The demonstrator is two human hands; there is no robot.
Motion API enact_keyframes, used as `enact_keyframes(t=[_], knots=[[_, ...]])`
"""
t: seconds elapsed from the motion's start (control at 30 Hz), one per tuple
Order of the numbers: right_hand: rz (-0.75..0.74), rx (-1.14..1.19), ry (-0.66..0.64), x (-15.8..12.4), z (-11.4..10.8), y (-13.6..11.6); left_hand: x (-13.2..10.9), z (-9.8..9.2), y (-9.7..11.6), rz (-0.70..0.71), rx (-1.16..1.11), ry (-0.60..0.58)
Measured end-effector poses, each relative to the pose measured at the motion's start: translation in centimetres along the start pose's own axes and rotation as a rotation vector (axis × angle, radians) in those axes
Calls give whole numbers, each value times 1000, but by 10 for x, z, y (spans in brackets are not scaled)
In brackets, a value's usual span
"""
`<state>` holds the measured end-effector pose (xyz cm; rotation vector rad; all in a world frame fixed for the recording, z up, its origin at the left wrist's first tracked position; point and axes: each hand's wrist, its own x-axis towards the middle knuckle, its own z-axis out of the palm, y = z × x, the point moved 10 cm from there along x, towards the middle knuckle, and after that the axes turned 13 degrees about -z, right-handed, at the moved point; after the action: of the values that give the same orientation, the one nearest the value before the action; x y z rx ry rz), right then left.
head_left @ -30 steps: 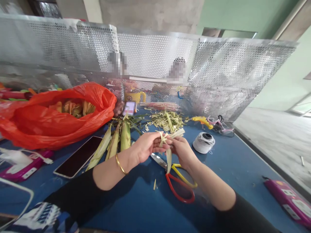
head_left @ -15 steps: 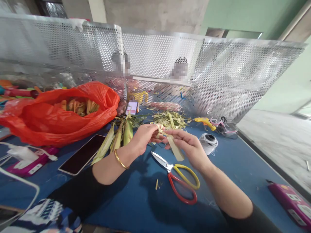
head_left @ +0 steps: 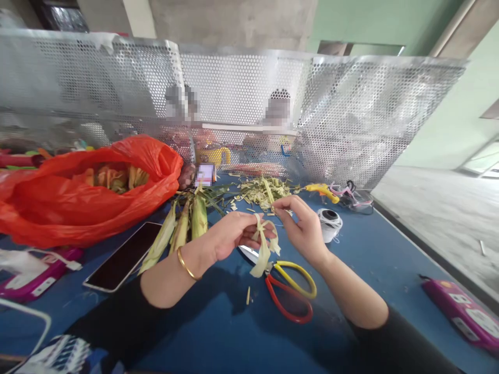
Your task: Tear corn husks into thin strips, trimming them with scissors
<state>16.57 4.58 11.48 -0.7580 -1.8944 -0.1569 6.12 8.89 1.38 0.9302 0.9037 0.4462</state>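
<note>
A pale bow of corn husk [head_left: 262, 252] with hanging tails is pinched between the thumb and fingers of my left hand [head_left: 230, 236]. To its right, my right hand [head_left: 306, 228] is closed, thumb against fingertips, at the near edge of a heap of husk scraps [head_left: 255, 191]. What those fingertips grip is too small to make out. Scissors [head_left: 270, 268] with one red and one yellow handle lie below the hands, their blades partly covered by the bow. Beyond my left wrist lie several green-yellow corn husks [head_left: 199, 219].
A red plastic bag [head_left: 156, 187] of husks stands at left, beside a phone [head_left: 122, 257]. White thread spool [head_left: 329, 226], yellow glue gun [head_left: 323, 191] and glasses [head_left: 353, 197] lie right. Purple power strips [head_left: 460, 311] flank the table. Behind the perforated metal screen [head_left: 241, 83] are people.
My right hand has let go of the husk bow's tail and moved up and away toward the scraps. The bow now hangs from my left hand alone, slightly lower.
</note>
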Motion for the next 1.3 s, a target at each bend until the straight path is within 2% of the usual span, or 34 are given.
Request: enact_keyframes(t=[0.1,0.2,0.3,0.4,0.67,0.73,0.77,0.9,1.0,1.07,1.17,1.3], knots=[[-253,-191,-48,4,-6,-23,2,-13,4,13,-135,59],[-554,-379,-232,-3,12,-50,4,-22,8,31,-230,94],[-721,-468,-329,-13,29,-65,3,-25,10,58,-258,120],[-792,-476,-333,-20,37,-72,1,-25,11,79,-232,139],[-818,-485,-337,-25,46,-74,1,-23,10,73,-204,149],[-734,-388,-278,-20,40,-72,2,-22,9,78,-180,159],[-636,-309,-226,-15,34,-66,2,-21,8,85,-161,161],[-39,40,-24,-7,17,-12,2,-6,6,78,-21,90],[277,95,-66,-18,25,18,0,5,4,55,90,14],[366,71,-124,-23,29,25,-1,8,3,54,123,-11],[403,63,-184,-26,35,27,0,10,1,47,154,-39],[533,239,-267,-34,48,37,3,11,-7,3,198,-43]])
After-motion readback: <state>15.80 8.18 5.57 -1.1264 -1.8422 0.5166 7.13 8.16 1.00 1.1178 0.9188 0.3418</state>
